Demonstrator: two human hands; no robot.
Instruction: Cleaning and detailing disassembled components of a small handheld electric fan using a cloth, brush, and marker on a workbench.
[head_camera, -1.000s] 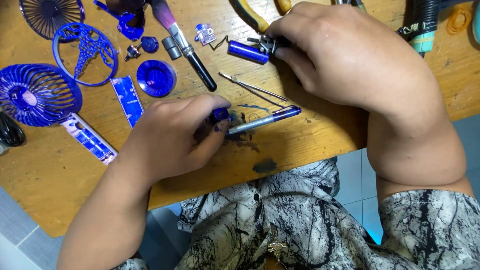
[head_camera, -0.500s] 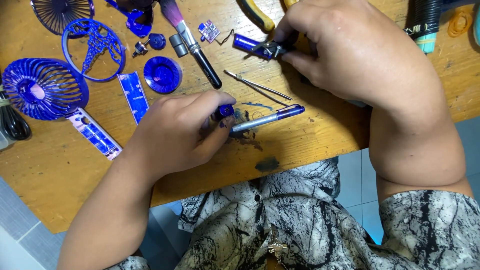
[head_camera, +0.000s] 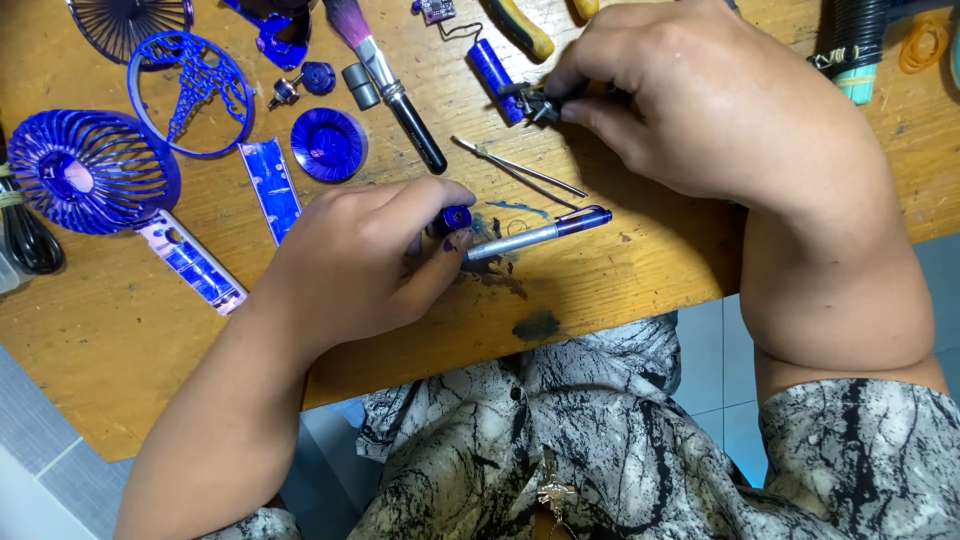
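The right hand (head_camera: 700, 100) is swinging the blue cell (head_camera: 495, 66) upright from lying flat — fingers pinched on its clip (head_camera: 538, 102); the left hand (head_camera: 350, 265) keeps pinching a blue cap (head_camera: 455, 218).

- The left hand (head_camera: 350, 265) rests low on the near side, knuckles up and palm down, fingers curled inward — the thumb and forefinger pinched together at their tips.
- The left forearm runs from the lower left corner up toward the hand, bare to the elbow.
- The right hand (head_camera: 680, 95) reaches further forward, back of the hand upward, its fingertips (head_camera: 570, 100) drawn together in a tight pinch pointing left.
- The right wrist bends sharply — the bare forearm drops straight down to a patterned black-and-white sleeve (head_camera: 860, 450) at the elbow.
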